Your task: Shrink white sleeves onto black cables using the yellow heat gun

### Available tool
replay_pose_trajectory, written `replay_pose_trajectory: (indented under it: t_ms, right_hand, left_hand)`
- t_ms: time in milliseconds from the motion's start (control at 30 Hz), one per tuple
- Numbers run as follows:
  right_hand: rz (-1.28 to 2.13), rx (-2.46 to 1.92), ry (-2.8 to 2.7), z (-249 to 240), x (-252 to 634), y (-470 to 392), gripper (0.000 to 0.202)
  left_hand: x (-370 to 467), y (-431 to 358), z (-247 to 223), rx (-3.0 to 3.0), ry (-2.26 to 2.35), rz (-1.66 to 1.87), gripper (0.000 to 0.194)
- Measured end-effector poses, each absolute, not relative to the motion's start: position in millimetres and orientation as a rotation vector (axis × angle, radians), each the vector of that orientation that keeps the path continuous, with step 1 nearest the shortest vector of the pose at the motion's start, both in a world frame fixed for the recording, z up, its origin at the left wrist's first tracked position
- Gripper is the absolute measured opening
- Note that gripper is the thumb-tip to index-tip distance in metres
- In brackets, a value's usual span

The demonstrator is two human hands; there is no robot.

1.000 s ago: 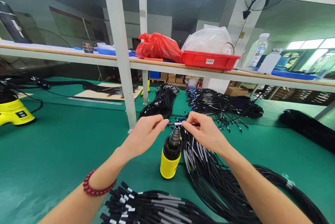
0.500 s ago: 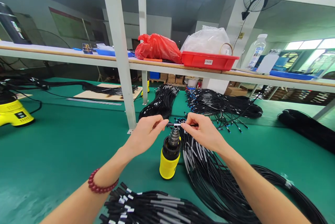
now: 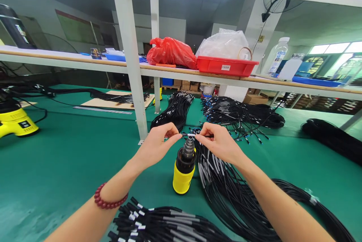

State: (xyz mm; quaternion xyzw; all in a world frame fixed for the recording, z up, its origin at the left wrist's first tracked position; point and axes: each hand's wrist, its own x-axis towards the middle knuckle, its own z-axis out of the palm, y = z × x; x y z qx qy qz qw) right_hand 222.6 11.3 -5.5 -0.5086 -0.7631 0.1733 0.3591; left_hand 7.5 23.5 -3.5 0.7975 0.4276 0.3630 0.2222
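Note:
Between my two hands a black cable with a white sleeve is stretched level. My left hand pinches its left end between thumb and fingertips. On the other side of the sleeve, my right hand grips the cable the same way. Just below the sleeve points the metal nozzle of an upright yellow and black heat gun. Behind and right of the gun lies a bundle of black cables with grey sleeves. Another cable bundle with white labels lies nearest me.
More black cable bundles lie toward the back of the green table. A white post rises left of my hands. On the shelf sit a red bag, a red tray and bottles. A second heat gun is far left.
Both hands keep the cable over the nozzle in nearly the same place. The view has shifted very slightly; nothing has been taken up or let go.

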Motion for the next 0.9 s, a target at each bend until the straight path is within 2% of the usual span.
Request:
replay_pose_trajectory:
  t_ms: [133, 333, 433, 633, 900]
  right_hand:
    - [0.470, -1.276, -2.030, -2.5, 225.2, 10.2, 0.022]
    - [0.531, -1.182, -2.011, -1.1, 224.7, 10.5, 0.020]
    - [0.553, -1.173, -2.013, -0.9, 223.9, 10.7, 0.020]
    - [0.541, -1.191, -1.993, -0.2, 224.5, 10.0, 0.018]
    - [0.523, -1.197, -1.960, -2.8, 225.7, 13.9, 0.013]
  left_hand:
    - [6.3, 23.6, -4.0, 2.192, 1.166, 1.023, 0.017]
    - [5.2, 23.1, -5.1, 2.225, 1.234, 0.868, 0.045]
    - [6.0, 23.4, -5.4, 2.258, 1.252, 0.855, 0.049]
    - [8.2, 23.1, -3.1, 2.276, 1.235, 0.902, 0.040]
    - [8.3, 26.1, -5.7, 2.245, 1.169, 0.994, 0.020]
